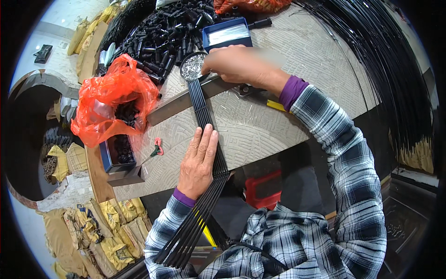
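A row of thin black cables (200, 104) lies side by side across a metal bar (169, 108), their near ends fanning out past the table edge. On them rests my left hand (197, 165), fingers straight and together, palm down. At the far ends of the cables stands a round dish (192, 66) filled with small silver metal pieces. My right hand (237, 64) is at the dish's right rim, its fingers curled and drawn together. Whatever those fingertips hold is hidden.
Black tubular parts (169, 32) are heaped behind the dish, next to a blue box (226, 32) of thin silvery strips. An orange plastic bag (116, 100), green-and-red-handled scissors (157, 148) and another blue box (116, 156) lie left. Long black cables (376, 42) hang at right.
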A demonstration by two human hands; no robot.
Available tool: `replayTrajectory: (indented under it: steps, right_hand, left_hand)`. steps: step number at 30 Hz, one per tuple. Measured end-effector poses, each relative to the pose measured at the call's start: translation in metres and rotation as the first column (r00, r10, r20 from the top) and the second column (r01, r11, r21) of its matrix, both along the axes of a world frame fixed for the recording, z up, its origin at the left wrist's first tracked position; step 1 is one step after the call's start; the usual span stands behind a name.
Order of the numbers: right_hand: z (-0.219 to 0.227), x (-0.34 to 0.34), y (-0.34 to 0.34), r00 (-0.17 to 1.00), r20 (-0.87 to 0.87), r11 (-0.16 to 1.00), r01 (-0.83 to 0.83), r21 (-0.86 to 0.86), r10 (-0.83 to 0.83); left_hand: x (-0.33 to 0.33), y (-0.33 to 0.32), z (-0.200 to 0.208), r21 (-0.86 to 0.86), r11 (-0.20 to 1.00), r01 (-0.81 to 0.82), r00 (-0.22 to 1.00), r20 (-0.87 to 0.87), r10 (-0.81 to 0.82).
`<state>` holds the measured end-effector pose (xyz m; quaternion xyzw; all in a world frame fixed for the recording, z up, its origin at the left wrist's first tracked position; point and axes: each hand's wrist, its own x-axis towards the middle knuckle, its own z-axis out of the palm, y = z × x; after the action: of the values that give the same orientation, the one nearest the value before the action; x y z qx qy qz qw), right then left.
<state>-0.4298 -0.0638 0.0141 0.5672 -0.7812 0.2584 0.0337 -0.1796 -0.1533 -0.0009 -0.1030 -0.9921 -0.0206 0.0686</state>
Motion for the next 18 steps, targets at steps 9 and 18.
replayTrajectory:
  steps: [9,18]
  right_hand:
    - [-0.009,0.000,-0.015,0.996,-0.064,0.997,-0.066,-0.045,0.063]
    - [-0.005,-0.005,-0.010,1.000,-0.021,0.997,-0.021,-0.070,0.019]
  left_hand:
    - [0.000,0.000,0.001,0.021,1.000,0.002,1.000,-0.007,-0.002]
    - [0.004,0.001,0.007,0.157,0.984,-0.079,0.996,-0.035,0.085]
